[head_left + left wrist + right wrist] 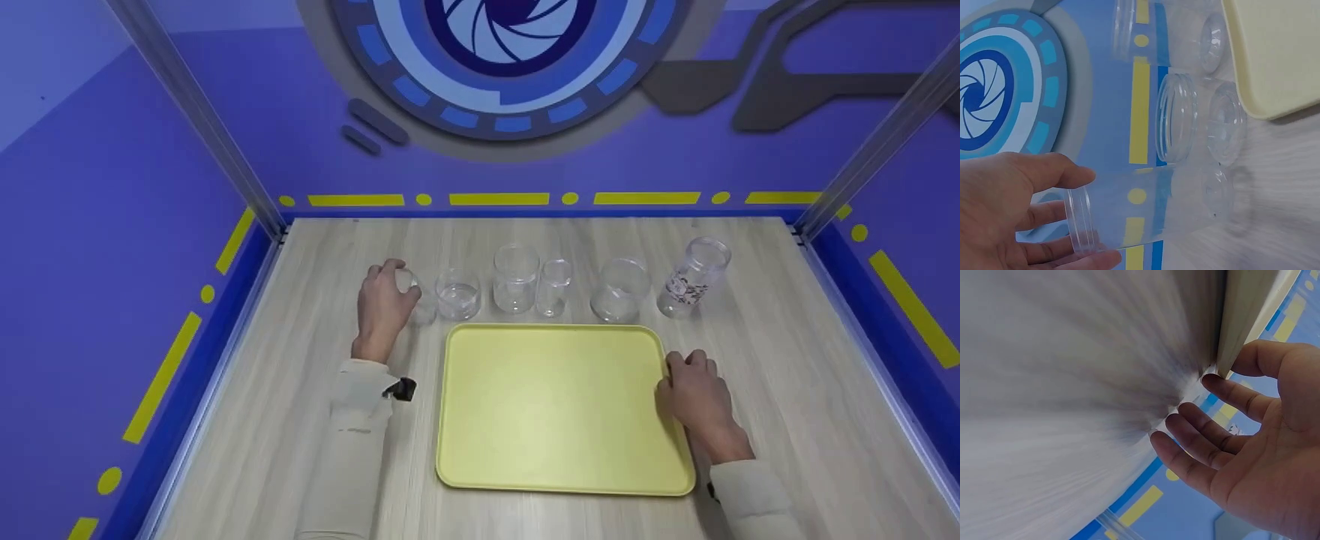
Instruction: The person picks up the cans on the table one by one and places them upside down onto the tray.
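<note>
At the left end of a row of glasses, my left hand [381,306] holds a tall clear glass [1129,214] by its upper rim, thumb on one side and fingers on the other. The glass's base looks to be on or close to the table; I cannot tell which. A short clear glass [458,296] stands just right of it. My right hand [697,396] is at the right edge of a yellow tray [562,409], its thumb and index fingertip pinching the edge, as the right wrist view shows. The other fingertips [1163,444] reach down near the tabletop.
Behind the tray stand a clear tumbler [516,281], a narrow glass [553,291], a wide glass [619,292] and a tall patterned glass [691,281]. The wooden table [247,427] is bounded by blue-purple panels [90,262] at the back and sides.
</note>
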The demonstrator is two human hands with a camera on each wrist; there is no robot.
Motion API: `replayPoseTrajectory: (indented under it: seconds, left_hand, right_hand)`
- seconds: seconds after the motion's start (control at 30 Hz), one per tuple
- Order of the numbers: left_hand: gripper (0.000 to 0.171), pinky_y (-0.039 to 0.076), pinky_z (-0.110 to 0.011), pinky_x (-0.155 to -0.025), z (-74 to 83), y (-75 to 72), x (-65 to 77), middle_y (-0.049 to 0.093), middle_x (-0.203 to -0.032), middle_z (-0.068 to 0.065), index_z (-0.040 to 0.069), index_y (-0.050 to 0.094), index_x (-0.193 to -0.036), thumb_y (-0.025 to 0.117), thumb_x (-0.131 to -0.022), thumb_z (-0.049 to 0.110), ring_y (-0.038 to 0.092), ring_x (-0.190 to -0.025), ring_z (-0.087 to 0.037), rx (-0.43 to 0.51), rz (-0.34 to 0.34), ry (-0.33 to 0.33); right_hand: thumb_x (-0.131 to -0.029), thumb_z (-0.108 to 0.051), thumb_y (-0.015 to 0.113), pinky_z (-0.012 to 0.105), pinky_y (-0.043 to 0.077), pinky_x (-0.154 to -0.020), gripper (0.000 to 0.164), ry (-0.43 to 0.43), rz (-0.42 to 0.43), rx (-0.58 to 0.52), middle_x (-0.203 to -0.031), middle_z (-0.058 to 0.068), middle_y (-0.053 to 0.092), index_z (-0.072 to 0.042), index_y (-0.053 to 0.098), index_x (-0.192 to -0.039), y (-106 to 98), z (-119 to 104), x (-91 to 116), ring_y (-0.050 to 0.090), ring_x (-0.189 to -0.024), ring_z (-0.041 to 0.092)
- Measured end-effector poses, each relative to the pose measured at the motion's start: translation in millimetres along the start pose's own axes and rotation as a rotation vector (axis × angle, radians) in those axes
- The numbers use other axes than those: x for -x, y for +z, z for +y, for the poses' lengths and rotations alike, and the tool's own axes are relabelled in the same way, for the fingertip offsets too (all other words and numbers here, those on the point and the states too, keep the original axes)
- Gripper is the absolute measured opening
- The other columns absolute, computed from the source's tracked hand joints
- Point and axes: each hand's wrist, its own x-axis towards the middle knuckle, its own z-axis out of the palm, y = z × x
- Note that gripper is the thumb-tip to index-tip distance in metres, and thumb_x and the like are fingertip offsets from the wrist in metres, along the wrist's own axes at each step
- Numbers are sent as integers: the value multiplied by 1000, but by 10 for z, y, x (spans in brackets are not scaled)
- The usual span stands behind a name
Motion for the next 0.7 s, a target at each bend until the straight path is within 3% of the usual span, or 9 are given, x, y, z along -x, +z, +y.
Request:
replayPoseTrajectory:
  seconds: [0.2,0.7]
  left_hand:
    - [46,54,-54,-92,34,-45,43,67,-117,-28,-4,69,-129,75,-86,10,67,-107,-47,26,61,1]
    - [46,53,-55,-96,132,-167,186,68,-121,-28,-3,70,-129,77,-86,10,66,-112,-47,102,127,-32]
  right_hand:
    - [-95,-8,62,58,47,-63,21,-2,0,3,-96,24,48,6,61,-110,0,3,7,50,-87,42]
    - [-94,-8,62,59,47,-64,22,8,-3,12,-96,24,49,6,61,-111,21,11,0,51,-86,42]
